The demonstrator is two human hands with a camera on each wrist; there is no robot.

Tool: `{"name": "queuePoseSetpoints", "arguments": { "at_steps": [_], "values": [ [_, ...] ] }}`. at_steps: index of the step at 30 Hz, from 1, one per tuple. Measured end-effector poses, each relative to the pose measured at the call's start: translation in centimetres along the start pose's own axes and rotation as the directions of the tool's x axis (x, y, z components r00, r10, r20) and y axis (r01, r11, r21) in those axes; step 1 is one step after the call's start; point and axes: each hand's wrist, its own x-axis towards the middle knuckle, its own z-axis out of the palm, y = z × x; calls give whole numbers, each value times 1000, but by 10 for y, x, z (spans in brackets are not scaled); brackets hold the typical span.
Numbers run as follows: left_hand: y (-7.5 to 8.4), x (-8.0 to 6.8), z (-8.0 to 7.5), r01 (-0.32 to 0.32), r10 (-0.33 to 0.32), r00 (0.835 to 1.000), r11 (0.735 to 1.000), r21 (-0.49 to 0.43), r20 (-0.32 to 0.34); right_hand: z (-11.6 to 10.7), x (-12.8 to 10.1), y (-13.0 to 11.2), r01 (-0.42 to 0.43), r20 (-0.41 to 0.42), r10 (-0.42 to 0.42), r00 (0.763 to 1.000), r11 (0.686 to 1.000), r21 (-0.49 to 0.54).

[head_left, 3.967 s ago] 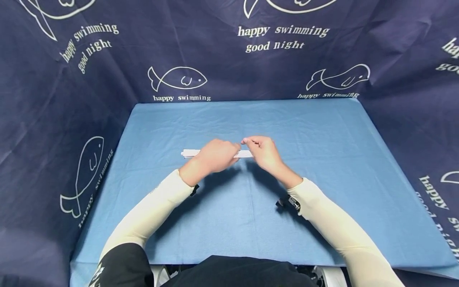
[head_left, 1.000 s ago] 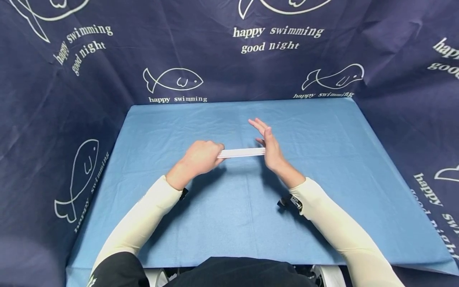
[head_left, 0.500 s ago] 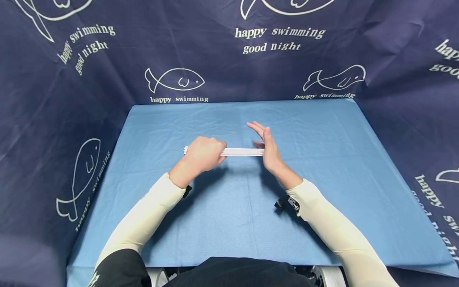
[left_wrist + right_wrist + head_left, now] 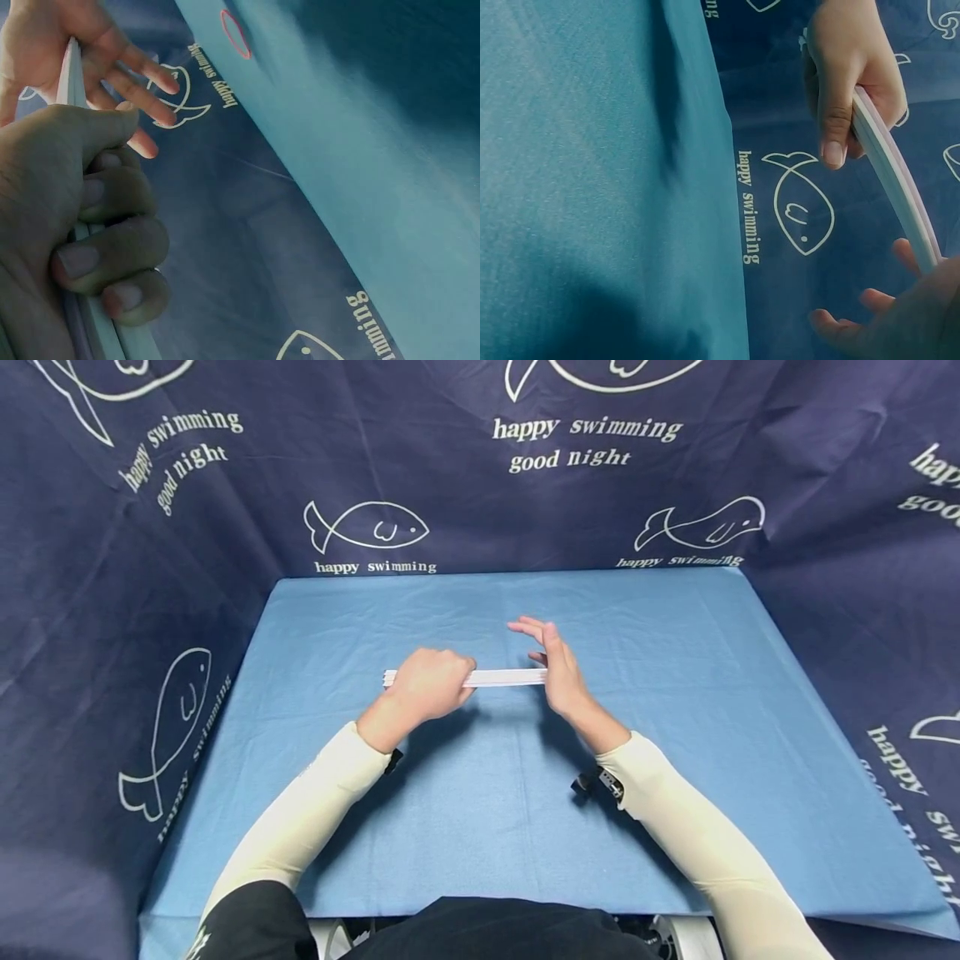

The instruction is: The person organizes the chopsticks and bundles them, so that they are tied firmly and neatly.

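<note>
Table [image 4: 750,760] under blue cloth [image 4: 487,810]

Makeshift recording booth: fish-print curtain [image 4: 450,468] walls, blue-clothed table [image 4: 675,693].

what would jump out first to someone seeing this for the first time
Two hands meet over the middle of a blue table: the left hand grips a bundle of thin white strips, and the open right hand presses its palm flat against the bundle's end. Behind and around hangs a navy cloth printed with white fish and "happy swimming good night".
</note>
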Motion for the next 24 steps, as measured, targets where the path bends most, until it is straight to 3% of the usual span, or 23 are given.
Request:
{"name": "queuePoseSetpoints", "arguments": {
  "at_steps": [9,13,17,24],
  "values": [
    [2,1,-3,-5,5,1000,1000,26,5,1,0,-1,-7,17,7,1000,1000,-17],
    [-1,-1,-9,-3,3,1000,1000,19,21,-4,0,-11,-5,69,4,998,1000,10],
    [-4,-5,-16,-2,2,1000,1000,11,-9,-15,3,-23,0,90,-2,996,1000,18],
    [-10,-13,-18,-10,11,1000,1000,9,-14,-36,11,-20,-111,36,114,993,991,-70]
  ]
}}
